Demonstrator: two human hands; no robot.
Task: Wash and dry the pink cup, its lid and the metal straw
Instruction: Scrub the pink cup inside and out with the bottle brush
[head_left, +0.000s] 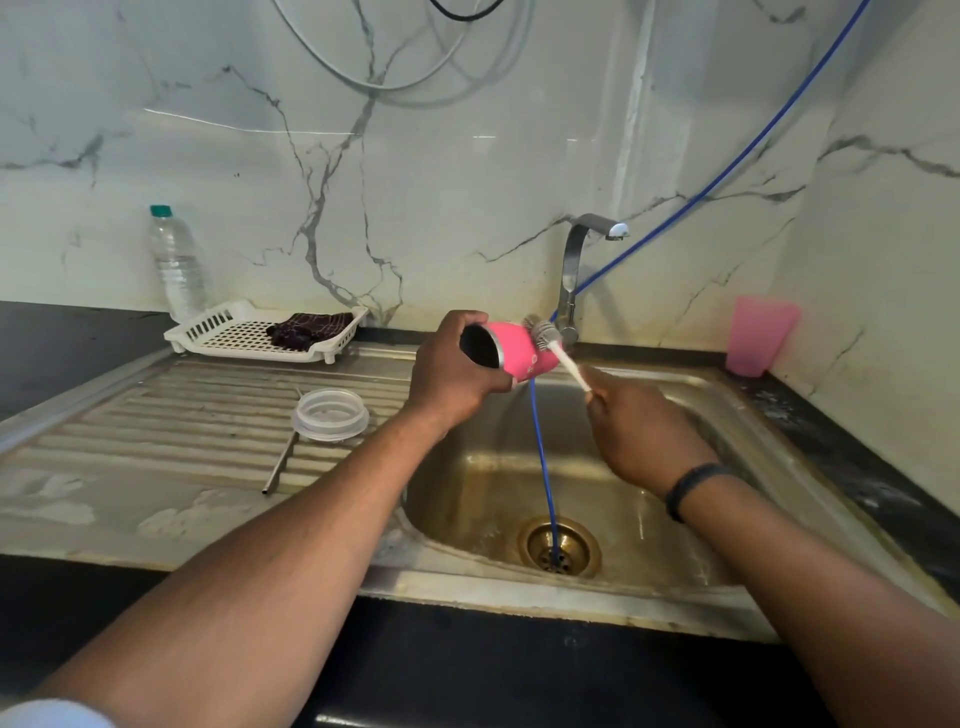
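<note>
Over the sink (675, 545), left hand (457, 374) holds pink cup (519, 351); right hand (639, 431) holds brush (558, 351).

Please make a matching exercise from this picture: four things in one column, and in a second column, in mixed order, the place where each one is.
Things:
1. pink cup
2. lid
3. dark cloth
4. brush

Places:
A. in the white rack
B. in the grip of the right hand
C. on the ribbed drainboard, by the metal straw
D. in the grip of the left hand, over the sink

Pairs: 1-D, 2-C, 3-A, 4-B
</note>
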